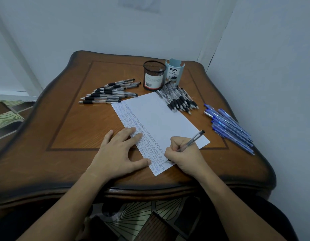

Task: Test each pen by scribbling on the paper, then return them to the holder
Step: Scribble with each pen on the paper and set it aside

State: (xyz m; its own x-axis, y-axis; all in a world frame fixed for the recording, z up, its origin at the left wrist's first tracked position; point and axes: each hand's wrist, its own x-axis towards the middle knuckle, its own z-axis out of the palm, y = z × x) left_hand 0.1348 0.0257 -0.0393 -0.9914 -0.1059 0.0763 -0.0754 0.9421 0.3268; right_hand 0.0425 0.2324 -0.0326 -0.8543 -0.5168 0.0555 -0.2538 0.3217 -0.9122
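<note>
A white sheet of paper [161,119] lies slanted on the wooden table [72,119], its left strip filled with rows of small scribbles. My right hand [183,153] grips a clear black-tipped pen [190,141], whose tip touches the paper near the sheet's near corner. My left hand [119,150] lies flat with spread fingers, pressing the paper's left edge. A black mesh holder [154,75] stands empty at the back, a light blue desk organizer [174,72] right beside it.
Several black pens [109,94] lie in a pile left of the paper. Another pile of black pens [180,100] lies just in front of the holders. Several blue pens [229,127] lie along the table's right edge. Walls close in behind and on the right.
</note>
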